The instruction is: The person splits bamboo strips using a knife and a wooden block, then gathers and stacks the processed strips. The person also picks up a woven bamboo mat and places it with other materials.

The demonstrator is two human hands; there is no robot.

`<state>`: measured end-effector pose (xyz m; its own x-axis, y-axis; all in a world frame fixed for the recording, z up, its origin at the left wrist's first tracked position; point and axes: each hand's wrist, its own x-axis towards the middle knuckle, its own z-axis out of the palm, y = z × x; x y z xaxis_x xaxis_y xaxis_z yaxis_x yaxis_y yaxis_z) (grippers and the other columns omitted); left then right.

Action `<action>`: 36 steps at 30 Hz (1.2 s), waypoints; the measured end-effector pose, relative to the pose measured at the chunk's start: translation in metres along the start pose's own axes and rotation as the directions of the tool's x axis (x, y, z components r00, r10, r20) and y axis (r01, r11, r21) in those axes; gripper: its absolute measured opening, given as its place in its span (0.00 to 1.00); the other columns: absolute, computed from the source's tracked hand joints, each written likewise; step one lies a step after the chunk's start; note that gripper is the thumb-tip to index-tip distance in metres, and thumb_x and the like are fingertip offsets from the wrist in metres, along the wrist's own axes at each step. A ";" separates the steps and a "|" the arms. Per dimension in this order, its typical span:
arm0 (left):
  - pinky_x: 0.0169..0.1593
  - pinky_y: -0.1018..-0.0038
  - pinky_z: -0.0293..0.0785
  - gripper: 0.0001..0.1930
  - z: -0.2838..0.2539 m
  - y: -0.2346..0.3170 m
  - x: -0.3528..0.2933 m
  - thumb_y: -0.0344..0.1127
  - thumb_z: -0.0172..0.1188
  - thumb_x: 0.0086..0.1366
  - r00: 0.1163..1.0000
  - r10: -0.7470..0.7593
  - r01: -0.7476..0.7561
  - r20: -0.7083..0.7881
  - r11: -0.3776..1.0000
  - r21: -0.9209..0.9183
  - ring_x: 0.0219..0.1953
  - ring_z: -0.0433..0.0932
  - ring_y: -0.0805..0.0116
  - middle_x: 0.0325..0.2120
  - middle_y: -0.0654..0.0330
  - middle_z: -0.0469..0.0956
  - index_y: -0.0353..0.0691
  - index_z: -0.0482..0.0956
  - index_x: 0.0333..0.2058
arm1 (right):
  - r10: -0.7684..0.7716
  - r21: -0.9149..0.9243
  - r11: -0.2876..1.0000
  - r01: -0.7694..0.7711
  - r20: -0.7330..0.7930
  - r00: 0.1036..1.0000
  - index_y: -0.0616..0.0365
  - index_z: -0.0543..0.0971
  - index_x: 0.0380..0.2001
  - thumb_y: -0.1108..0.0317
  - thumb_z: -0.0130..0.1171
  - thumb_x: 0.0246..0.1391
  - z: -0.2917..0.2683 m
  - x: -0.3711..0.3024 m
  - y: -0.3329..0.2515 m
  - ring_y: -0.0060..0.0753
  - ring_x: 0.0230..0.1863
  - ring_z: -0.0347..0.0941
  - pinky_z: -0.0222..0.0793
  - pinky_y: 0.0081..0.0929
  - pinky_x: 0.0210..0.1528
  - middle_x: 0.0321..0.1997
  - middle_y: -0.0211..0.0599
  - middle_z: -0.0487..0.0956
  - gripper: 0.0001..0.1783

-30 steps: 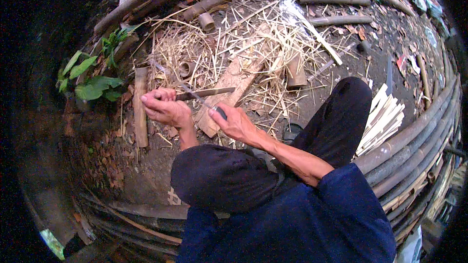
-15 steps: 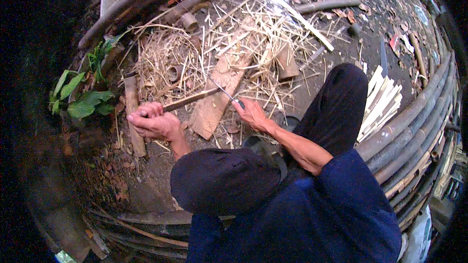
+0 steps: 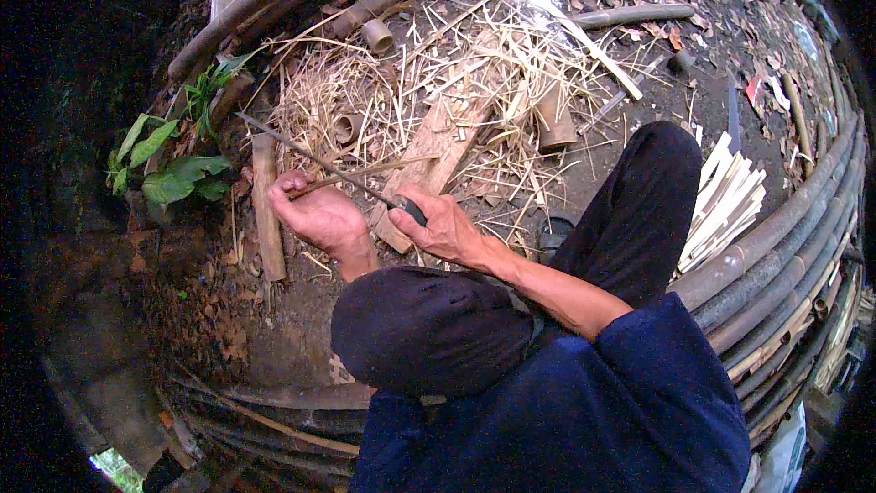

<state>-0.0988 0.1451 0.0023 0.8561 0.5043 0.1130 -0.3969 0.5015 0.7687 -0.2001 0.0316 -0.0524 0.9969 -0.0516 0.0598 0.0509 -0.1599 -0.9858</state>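
Note:
My right hand [image 3: 449, 230] is closed round the dark handle of a long, thin-bladed knife [image 3: 310, 157]. The blade points up and to the left, crossing a narrow bamboo strip [image 3: 394, 164]. One end of that strip is in the curled fingers of my left hand [image 3: 325, 219], and its other end reaches over a flat wooden board [image 3: 447, 141]. Beneath and around the board lie many pale bamboo shavings [image 3: 315, 91]. A round bamboo piece [image 3: 348, 128] rests among them.
By my right knee is a bundle of split bamboo strips [image 3: 725, 196], with a saw-like blade [image 3: 734, 114] beyond it. Long bamboo poles [image 3: 762, 260] curve along the right side. A bamboo length [image 3: 266, 210] lies left of my left hand, near a leafy plant [image 3: 173, 173].
The knife has swung from beyond the strip's far end to cross it near my left hand. My right hand has moved left and nearer; the view has shifted slightly.

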 end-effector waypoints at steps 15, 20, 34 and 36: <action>0.40 0.78 0.59 0.12 -0.002 0.006 0.000 0.42 0.49 0.65 0.990 0.095 -0.087 0.103 0.993 -0.078 0.31 0.62 0.75 0.25 0.66 0.62 0.43 0.66 0.25 | 0.369 -0.221 0.907 -0.360 0.000 0.929 0.54 0.73 0.45 0.44 0.47 0.57 0.002 -0.001 0.084 0.61 0.37 0.74 0.70 0.50 0.40 0.34 0.56 0.78 0.25; 0.37 0.78 0.60 0.13 -0.012 -0.010 0.015 0.44 0.50 0.65 0.997 0.008 0.003 0.074 0.988 -0.152 0.28 0.63 0.75 0.21 0.66 0.64 0.43 0.67 0.24 | 0.496 -0.275 0.816 -0.509 -0.120 0.860 0.63 0.73 0.40 0.45 0.47 0.57 -0.021 -0.007 0.161 0.61 0.44 0.73 0.68 0.49 0.45 0.39 0.59 0.77 0.27; 0.29 0.74 0.70 0.16 -0.110 -0.080 0.038 0.36 0.43 0.68 0.952 -0.211 0.020 0.222 0.767 0.642 0.21 0.70 0.73 0.23 0.63 0.71 0.33 0.65 0.50 | 0.027 -0.354 0.931 -0.084 -0.163 0.986 0.54 0.73 0.39 0.57 0.59 0.49 -0.034 0.000 0.125 0.56 0.31 0.74 0.68 0.43 0.33 0.26 0.52 0.76 0.17; 0.24 0.78 0.67 0.13 -0.108 -0.045 0.043 0.34 0.44 0.68 0.903 -0.345 0.103 0.255 0.752 0.652 0.16 0.66 0.76 0.21 0.65 0.69 0.36 0.66 0.48 | 0.018 -0.443 0.894 -0.066 -0.112 0.994 0.52 0.72 0.42 0.58 0.59 0.46 -0.039 0.024 0.093 0.55 0.30 0.75 0.69 0.46 0.33 0.27 0.48 0.77 0.20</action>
<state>-0.0796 0.2200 -0.0954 0.9947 0.1029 -0.0026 0.0056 -0.0290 0.9996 -0.1740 -0.0233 -0.1363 0.9846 -0.1644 0.0596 -0.0469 -0.5765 -0.8158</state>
